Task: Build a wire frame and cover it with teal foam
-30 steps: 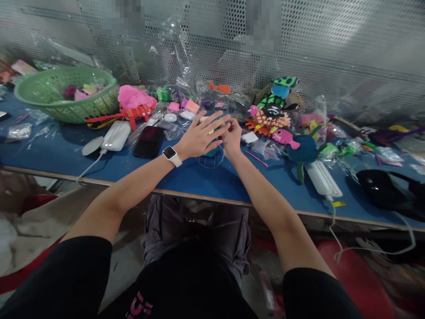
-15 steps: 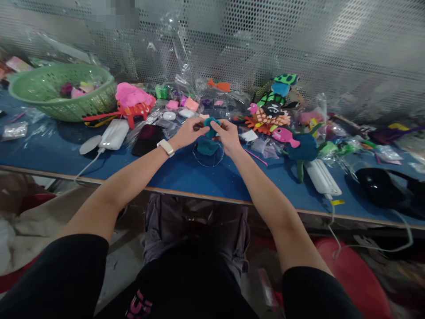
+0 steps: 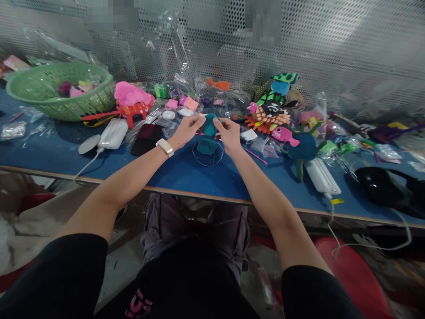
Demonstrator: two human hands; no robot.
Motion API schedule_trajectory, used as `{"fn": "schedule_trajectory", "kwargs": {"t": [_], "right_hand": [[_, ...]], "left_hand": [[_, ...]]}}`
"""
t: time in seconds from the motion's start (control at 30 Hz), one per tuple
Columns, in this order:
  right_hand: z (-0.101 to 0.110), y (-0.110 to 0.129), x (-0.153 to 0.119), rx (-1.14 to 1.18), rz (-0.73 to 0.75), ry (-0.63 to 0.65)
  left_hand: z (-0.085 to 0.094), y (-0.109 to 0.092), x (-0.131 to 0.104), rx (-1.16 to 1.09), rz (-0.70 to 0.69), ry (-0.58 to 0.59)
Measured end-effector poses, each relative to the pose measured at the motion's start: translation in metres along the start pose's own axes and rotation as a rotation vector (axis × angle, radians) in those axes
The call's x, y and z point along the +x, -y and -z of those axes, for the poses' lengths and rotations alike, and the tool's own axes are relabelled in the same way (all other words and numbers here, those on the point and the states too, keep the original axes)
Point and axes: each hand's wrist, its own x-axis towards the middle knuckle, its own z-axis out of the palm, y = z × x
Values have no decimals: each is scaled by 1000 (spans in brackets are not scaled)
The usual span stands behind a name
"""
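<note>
Between my two hands, above the blue table, is a flattened piece of teal modelling clay (image 3: 210, 126). My left hand (image 3: 190, 129) pinches its left edge with thumb and fingers. On the opposite edge, the thumb and fingers of my right hand (image 3: 229, 133) are closed. Just below lies a second teal clay piece (image 3: 206, 146) on a round clear sheet (image 3: 212, 162) with a pale rim. A thin pink stick (image 3: 256, 157) rests on the table to the right of my right hand.
At the left stands a green basket (image 3: 63, 108). A white power bank (image 3: 113, 134) and a dark phone (image 3: 146, 138) lie nearby. Several clay animals, among them a pink fish (image 3: 284, 135), sit at the right beside another power bank (image 3: 322, 176). Perforated metal (image 3: 212, 48) rises behind.
The teal clay in my hands has gone from a folded, narrow look to a broader, rounder face turned toward me. My hands have shifted only slightly.
</note>
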Motion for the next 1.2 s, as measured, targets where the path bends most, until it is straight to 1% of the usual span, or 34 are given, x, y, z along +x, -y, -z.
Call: {"fn": "schedule_trajectory", "kwargs": {"t": [0.07, 0.13, 0.2, 0.43, 0.57, 0.67, 0.73, 0.83, 0.97, 1.1, 1.2], "right_hand": [[1, -3, 1, 5, -4, -14], [2, -5, 2, 15, -10, -18], [3, -5, 3, 25, -12, -16], [9, 2, 9, -20, -28, 5], [11, 4, 10, -21, -37, -28], [12, 3, 10, -23, -39, -52], [11, 3, 9, -13, -31, -37], [9, 8, 7, -6, -27, 30], [4, 20, 0, -22, -33, 108], [2, 25, -3, -78, -4, 119], [1, 20, -3, -82, -4, 92]], "left_hand": [[-3, 0, -2, -29, 33, 37], [-5, 1, -4, -41, 38, 78], [-5, 1, -5, -46, 45, 96], [3, 2, -1, -21, 85, 8], [2, -3, -1, 12, 94, 29], [-2, -9, -1, 24, 82, 17], [-2, -11, -1, 48, 59, -4], [-1, -12, 0, 70, 13, -18], [0, -10, 0, 66, 1, 29], [-3, -9, -2, 26, 34, 66], [-5, -9, -3, 16, 34, 42]]}}
